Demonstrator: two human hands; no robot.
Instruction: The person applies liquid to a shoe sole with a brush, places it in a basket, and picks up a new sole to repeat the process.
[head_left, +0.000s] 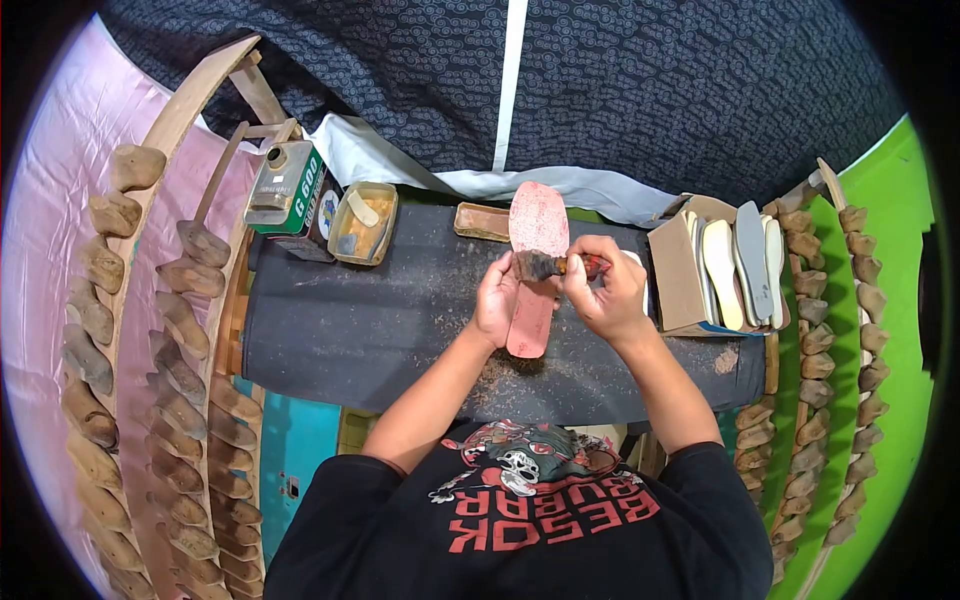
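My left hand point(495, 305) grips a long pinkish-red shoe sole point(538, 215) by its narrow middle. The sole points away from me over the table, its wider end farthest off, with a mottled upper face. In my right hand point(612, 295) is a brush point(540, 265) with dark, matted bristles and a dark handle with reddish patches. The bristles lie across the middle of the sole, close to my left fingertips, and seem to touch it. The fingers of my left hand under the sole are hidden.
Crumbs litter the dark table point(400, 340). At the left stand a metal can point(285, 190) and a plastic tub point(362, 225) of tools. A shallow tray point(482, 222) sits behind the sole. On the right, a cardboard box point(680, 275) holds several insoles point(720, 270). Racks of wooden shoe lasts point(90, 355) flank both sides.
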